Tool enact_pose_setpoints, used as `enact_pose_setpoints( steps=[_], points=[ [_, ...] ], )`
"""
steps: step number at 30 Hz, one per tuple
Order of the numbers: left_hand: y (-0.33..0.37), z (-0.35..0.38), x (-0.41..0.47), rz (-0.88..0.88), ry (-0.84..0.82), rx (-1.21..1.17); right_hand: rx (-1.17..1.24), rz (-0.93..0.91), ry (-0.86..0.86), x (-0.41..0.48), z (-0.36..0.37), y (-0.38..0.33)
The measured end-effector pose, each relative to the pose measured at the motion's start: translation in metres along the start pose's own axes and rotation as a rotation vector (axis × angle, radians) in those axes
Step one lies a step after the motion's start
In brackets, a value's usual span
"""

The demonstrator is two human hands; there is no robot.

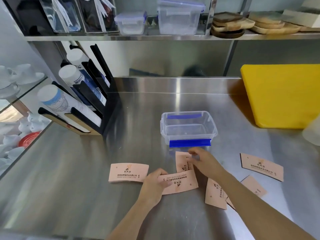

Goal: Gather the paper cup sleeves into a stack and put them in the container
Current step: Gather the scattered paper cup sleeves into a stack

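Pink paper cup sleeves lie flat on the steel counter. A small stack of sleeves (128, 173) sits at the left. My left hand (154, 183) grips one sleeve (181, 182) by its left end. My right hand (206, 162) rests its fingers on an upright-lying sleeve (181, 161) just in front of the container. The clear plastic container (189, 129), with blue clips, stands open and empty behind the hands. Under my right forearm lies another sleeve (215, 194). Two more sleeves, one (262, 166) and another (254, 187), lie at the right.
A black cup dispenser (97, 101) with stacked paper cups stands at the left. A yellow cutting board (282, 94) leans at the back right. A shelf above holds lidded plastic boxes (180, 16) and wooden trays (230, 23).
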State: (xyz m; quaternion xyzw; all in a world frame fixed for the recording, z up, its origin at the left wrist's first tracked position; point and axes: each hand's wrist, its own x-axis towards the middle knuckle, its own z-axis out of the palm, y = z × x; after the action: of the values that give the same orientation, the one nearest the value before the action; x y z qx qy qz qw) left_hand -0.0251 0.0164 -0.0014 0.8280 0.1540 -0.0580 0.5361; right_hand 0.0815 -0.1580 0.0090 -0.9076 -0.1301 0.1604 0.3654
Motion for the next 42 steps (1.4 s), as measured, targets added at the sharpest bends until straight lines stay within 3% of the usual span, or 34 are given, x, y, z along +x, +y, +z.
enact_pose_setpoints(
  steps=[7, 12, 15, 21, 30, 32, 36, 39, 42],
  points=[
    [-0.007, -0.003, -0.008, 0.044, 0.021, -0.005, -0.271, -0.03, -0.257, 0.018, 0.005, -0.005],
    [-0.011, -0.004, -0.012, 0.059, 0.066, -0.054, -0.401, -0.044, -0.206, 0.022, 0.004, 0.0],
    [-0.013, 0.002, -0.013, 0.076, 0.228, -0.134, -0.429, 0.028, -0.174, 0.02, -0.001, 0.006],
    [-0.014, 0.018, -0.01, 0.024, 0.313, -0.212, -0.114, 0.097, -0.075, 0.009, -0.028, 0.02],
    [-0.009, 0.022, -0.004, -0.093, 0.43, -0.27, 0.301, 0.214, 0.252, -0.004, -0.061, 0.034],
    [-0.009, 0.022, -0.002, -0.141, 0.442, -0.346, 0.355, 0.234, 0.235, -0.007, -0.06, 0.037],
    [0.003, 0.024, -0.001, -0.275, 0.435, -0.727, 0.434, 0.246, 0.18, -0.016, -0.054, 0.039],
    [0.014, 0.025, -0.003, -0.277, 0.387, -0.974, 0.699, 0.213, 0.093, -0.023, -0.05, 0.038],
    [0.025, 0.027, -0.006, -0.288, 0.36, -1.029, 0.883, 0.213, -0.009, -0.028, -0.046, 0.031]
  ],
)
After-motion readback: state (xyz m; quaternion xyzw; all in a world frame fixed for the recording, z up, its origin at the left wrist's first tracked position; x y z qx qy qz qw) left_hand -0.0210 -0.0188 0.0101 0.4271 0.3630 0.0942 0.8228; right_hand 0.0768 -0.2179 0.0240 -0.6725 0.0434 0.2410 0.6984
